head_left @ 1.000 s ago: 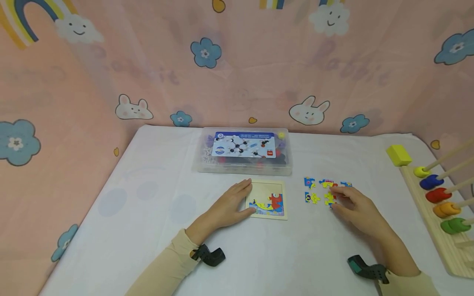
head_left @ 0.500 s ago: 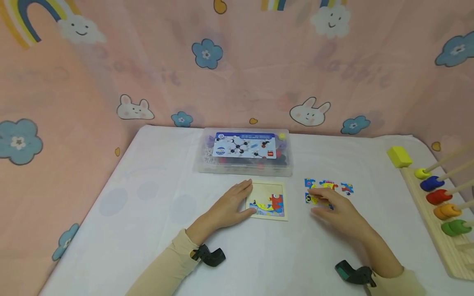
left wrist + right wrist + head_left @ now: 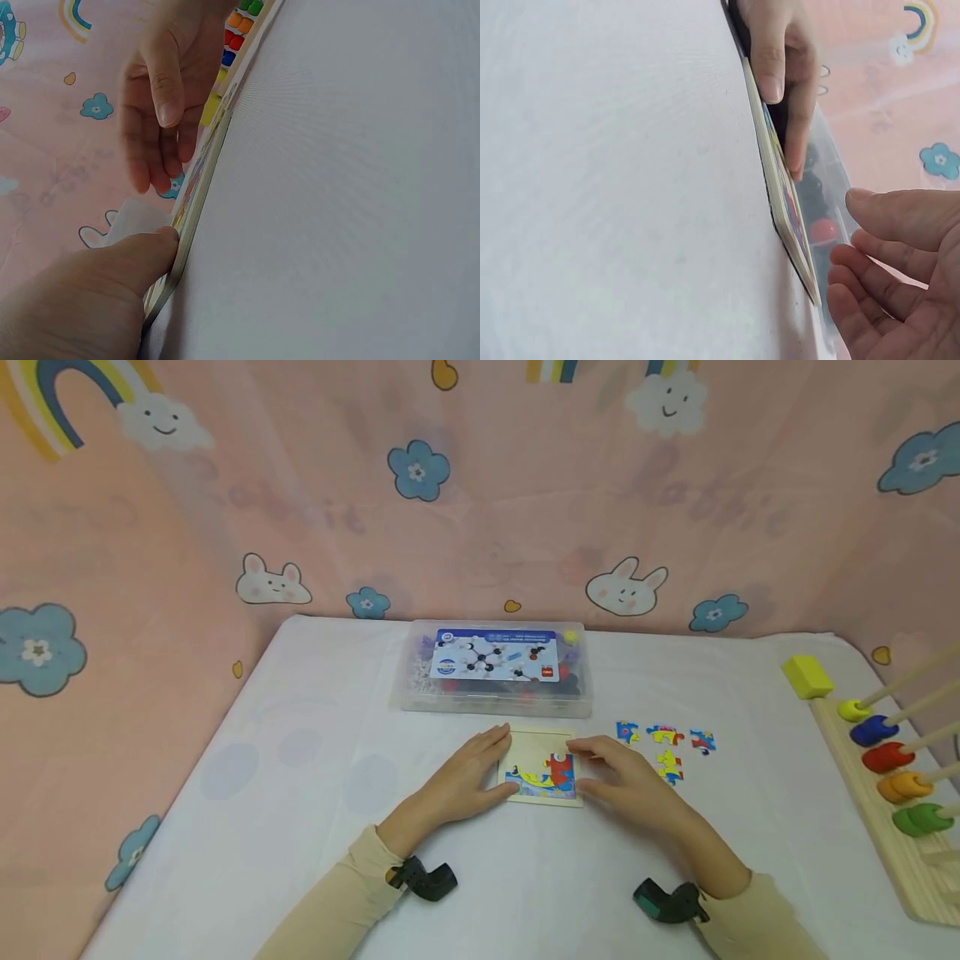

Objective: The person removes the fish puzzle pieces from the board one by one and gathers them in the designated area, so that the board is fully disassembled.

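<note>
A square wooden puzzle board (image 3: 536,739) lies on the white table, its lower part and right side filled with colourful pieces. My left hand (image 3: 465,777) rests along its left edge, fingers straight; in the left wrist view its thumb (image 3: 154,255) lies on the rim. My right hand (image 3: 630,781) is at the board's right edge, thumb and fingers apart and loosely bent. The right wrist view shows nothing between those fingers (image 3: 885,217). Several loose puzzle pieces (image 3: 666,735) lie to the right; the right hand covers part of that area.
Behind the board stands a clear plastic box (image 3: 495,693) with a molecule label. A wooden bead counter (image 3: 862,793) with coloured beads and a yellow block (image 3: 807,676) is at the right. A pink patterned cloth (image 3: 480,527) hangs behind the table.
My right hand has moved left from over the loose pieces to the board's right edge. The lower left loose piece is now out of sight. My left hand has stayed still.
</note>
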